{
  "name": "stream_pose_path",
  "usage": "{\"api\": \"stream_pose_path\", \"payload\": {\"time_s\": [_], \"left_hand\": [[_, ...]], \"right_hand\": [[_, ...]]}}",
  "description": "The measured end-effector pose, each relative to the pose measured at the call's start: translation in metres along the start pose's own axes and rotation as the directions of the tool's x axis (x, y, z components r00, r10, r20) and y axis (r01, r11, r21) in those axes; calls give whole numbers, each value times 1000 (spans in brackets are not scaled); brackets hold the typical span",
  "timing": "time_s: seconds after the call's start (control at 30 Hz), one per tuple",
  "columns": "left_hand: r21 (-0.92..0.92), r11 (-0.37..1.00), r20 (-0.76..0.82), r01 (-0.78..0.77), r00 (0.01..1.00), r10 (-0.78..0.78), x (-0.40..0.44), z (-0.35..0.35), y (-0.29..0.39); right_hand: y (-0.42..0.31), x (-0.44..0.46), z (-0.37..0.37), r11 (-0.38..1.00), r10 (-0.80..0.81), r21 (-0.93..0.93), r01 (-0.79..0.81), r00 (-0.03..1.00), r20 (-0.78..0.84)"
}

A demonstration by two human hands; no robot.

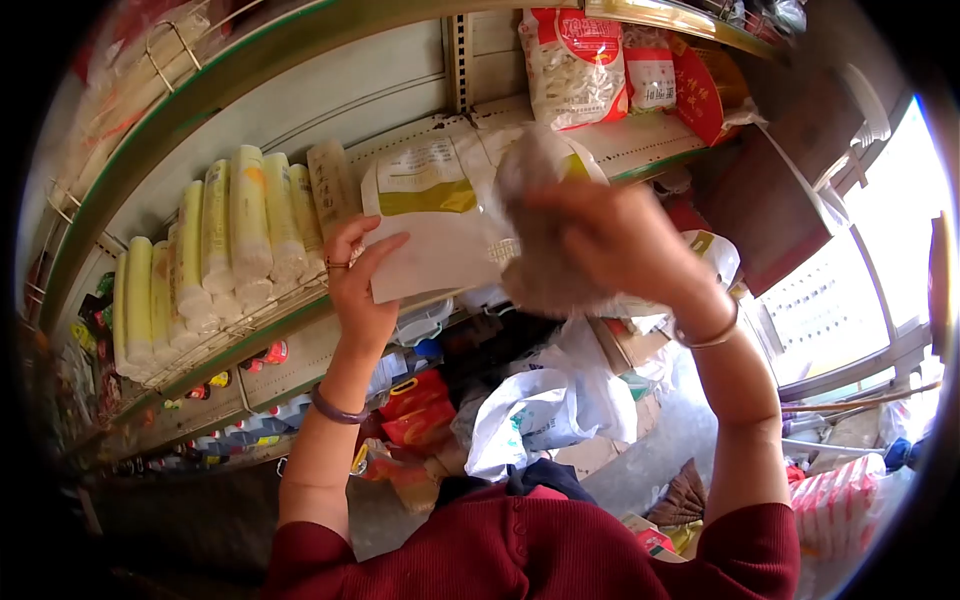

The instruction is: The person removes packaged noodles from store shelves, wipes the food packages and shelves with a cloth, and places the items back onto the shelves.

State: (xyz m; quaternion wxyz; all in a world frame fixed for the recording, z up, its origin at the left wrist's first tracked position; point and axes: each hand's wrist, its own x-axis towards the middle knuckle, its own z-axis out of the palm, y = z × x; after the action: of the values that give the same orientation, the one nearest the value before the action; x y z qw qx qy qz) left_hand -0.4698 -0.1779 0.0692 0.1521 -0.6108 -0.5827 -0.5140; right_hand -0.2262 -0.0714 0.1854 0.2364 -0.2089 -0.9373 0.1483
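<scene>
A white package with an olive-green band [425,215] is in front of the shelf, tilted, its lower corner jutting past the shelf edge. My left hand [365,275] grips its left edge between thumb and fingers. My right hand [610,235] is closed on a grey-brown cloth [550,265], blurred by motion. The cloth lies over the right part of the package; whether it touches the package is hard to tell. Behind the cloth another white surface with an olive patch shows in part.
Yellow-wrapped cylindrical packs [250,215] stand on the shelf at the left. Red and white bags [575,70] sit on the shelf at the upper right. Below are a white plastic bag [540,410] and a red bag [415,405]. A shelf rail [250,345] runs beneath my left hand.
</scene>
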Motion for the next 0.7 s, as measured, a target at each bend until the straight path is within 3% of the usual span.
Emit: {"api": "stream_pose_path", "payload": {"time_s": [0.03, 0.07, 0.13, 0.17, 0.2, 0.27, 0.33, 0.4, 0.43, 0.47, 0.53, 0.6, 0.7], "left_hand": [[1, 1000, -2, -9, 1000, 9, 4, 0, -1], [-30, 999, -4, -31, 1000, 31, 8, 1, -2], [-93, 993, -20, -70, 997, 68, 17, 5, -3], [-41, 995, 20, -91, 996, 92, 23, 6, -14], [-436, 900, -89, 13, 994, -58, 30, 23, -29], [-627, 696, -48, 351, 874, -484, 58, 29, -21], [-741, 610, -39, 281, 889, -456, 86, 41, -27], [-740, 634, -93, 224, 900, -427, 115, 53, -7], [-787, 603, -108, 133, 932, -347, 126, 60, 8], [-828, 559, -129, 44, 955, -267, 134, 69, 22], [-778, 628, -158, 12, 964, -213, 142, 92, 47], [-564, 805, -309, -182, 951, -2, 149, 104, 59], [-675, 711, -310, -197, 950, -32, 166, 105, 86]], "right_hand": [[8, -8, 15, 998, -13, -65, 23, 989, 149], [16, -21, 22, 997, -64, 59, 52, 973, 224], [25, -58, 25, 960, -45, 278, -16, 976, 212], [28, -76, 19, 943, 16, 319, -93, 972, 236], [32, -99, 16, 921, 122, 339, -191, 969, 213], [46, -149, 17, 826, 314, 434, -361, 933, 178], [55, -190, 18, 752, 400, 505, -425, 902, 164], [55, -222, 19, 475, 600, 688, -548, 774, 202], [53, -233, 18, 387, 628, 731, -562, 742, 237], [52, -241, 20, 385, 633, 737, -556, 740, 227], [48, -252, 25, 238, 711, 807, -541, 663, 235], [44, -256, 32, 182, 738, 843, -506, 637, 223], [45, -261, 42, 76, 740, 912, -403, 636, 220]]}}
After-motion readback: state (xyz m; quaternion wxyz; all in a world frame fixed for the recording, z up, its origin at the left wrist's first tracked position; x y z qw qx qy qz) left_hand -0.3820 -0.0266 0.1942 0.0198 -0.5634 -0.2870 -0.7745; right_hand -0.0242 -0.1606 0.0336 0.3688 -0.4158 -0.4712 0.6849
